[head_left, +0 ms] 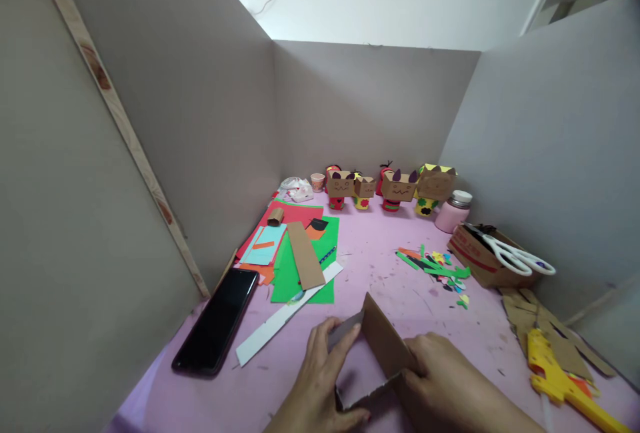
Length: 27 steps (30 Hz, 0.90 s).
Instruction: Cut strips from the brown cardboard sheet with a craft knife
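A folded piece of brown cardboard [381,338] stands on edge on the pink table [380,266] near its front. My left hand [320,379] pinches its left flap with thumb and fingers. My right hand [445,379] grips its right side, fingers wrapped round the lower edge. Both hands are closed on the cardboard and part of the piece is hidden under them.
A black phone [217,319] lies at the left. Coloured paper sheets [300,253] and a white strip [287,316] lie behind it. Paper scraps [435,266], a box with scissors [515,256], a yellow glue gun [560,379] and cardboard figures [395,187] sit right and back. Grey partitions enclose the table.
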{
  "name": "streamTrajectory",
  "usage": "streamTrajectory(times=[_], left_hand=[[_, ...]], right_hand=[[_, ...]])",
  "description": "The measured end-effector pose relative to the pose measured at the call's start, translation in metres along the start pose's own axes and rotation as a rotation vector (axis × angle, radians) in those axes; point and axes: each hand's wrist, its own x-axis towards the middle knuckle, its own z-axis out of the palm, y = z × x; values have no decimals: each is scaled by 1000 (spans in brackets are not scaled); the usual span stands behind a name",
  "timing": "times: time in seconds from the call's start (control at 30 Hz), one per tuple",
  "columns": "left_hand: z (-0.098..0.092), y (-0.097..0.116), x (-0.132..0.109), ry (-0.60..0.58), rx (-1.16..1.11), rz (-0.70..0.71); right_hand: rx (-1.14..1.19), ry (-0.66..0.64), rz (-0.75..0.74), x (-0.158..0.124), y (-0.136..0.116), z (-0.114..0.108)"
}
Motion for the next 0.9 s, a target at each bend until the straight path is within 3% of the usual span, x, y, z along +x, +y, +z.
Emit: streamTrajectory(times=[0.4,0.6,0.77,0.9], left_hand=[[8,-5,1,57,34,60],[9,-12,0,130,-35,59],[-15,-17,3,257,-164,-207],[-39,-19,14,299,-186,-277]], right_hand=[[143,9,160,10,10,-2],[402,-21,245,11,27,1],[690,-64,353,11,48,3],[889,-51,395,5,60,-1]])
